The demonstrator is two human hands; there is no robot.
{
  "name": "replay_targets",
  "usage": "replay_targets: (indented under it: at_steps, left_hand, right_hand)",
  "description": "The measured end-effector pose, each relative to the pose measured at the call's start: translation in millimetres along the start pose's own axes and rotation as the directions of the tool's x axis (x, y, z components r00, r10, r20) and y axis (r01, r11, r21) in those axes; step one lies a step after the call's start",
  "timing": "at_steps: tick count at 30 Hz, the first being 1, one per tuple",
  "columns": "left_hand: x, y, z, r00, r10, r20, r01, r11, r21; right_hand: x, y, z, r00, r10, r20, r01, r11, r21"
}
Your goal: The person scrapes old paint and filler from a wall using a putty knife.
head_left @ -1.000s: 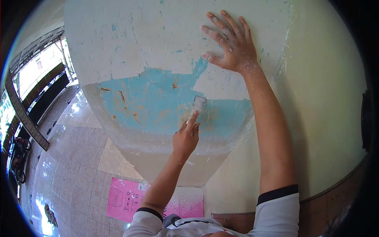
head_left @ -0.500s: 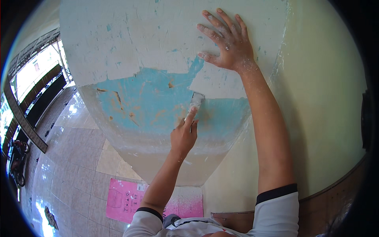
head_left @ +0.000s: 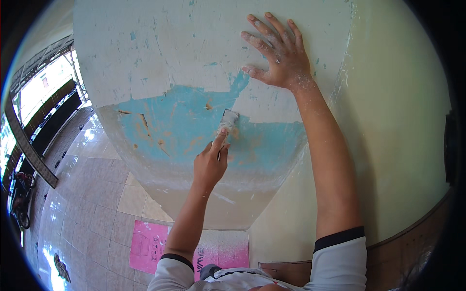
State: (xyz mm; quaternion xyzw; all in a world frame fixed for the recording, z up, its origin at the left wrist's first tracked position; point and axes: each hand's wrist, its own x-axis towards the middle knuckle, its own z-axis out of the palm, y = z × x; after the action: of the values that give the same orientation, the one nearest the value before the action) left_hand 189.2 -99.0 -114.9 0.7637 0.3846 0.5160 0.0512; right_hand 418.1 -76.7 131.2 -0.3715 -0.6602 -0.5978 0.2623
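My left hand is closed round a paint scraper, its index finger stretched along the tool. The blade, dusted white, points up and meets the wall where bare blue borders the whitish paint layer. Higher up, my right hand lies on the whitish wall surface with its fingers spread. White dust speckles its fingers and wrist. Brown patches and gouges mark the blue area, and small blue chips dot the whitish part.
Below the wall, a pink cardboard sheet sprinkled with white flakes lies on the tiled floor. A yellowish wall adjoins on the right, with a brown board along its foot. Far left stands a motorcycle.
My left hand and the scraper have moved left and slightly up, away from the whitish patch's lower left corner. My right hand stays almost in place.
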Motion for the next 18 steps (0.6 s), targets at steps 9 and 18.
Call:
replay_targets:
  at_steps: [9,18]
  left_hand:
    - [10.5,-8.7,-25.8,0.995,0.062,0.080,-0.064,0.998,0.023]
    - [20.4,-16.5,-37.7,0.979,0.189,0.077,-0.199,0.968,0.155]
  right_hand:
    - [1.8,-2.0,0.3,1.000,0.003,-0.002,-0.003,1.000,0.031]
    - [2.3,-1.3,0.5,1.000,0.000,-0.004,0.000,1.000,0.015]
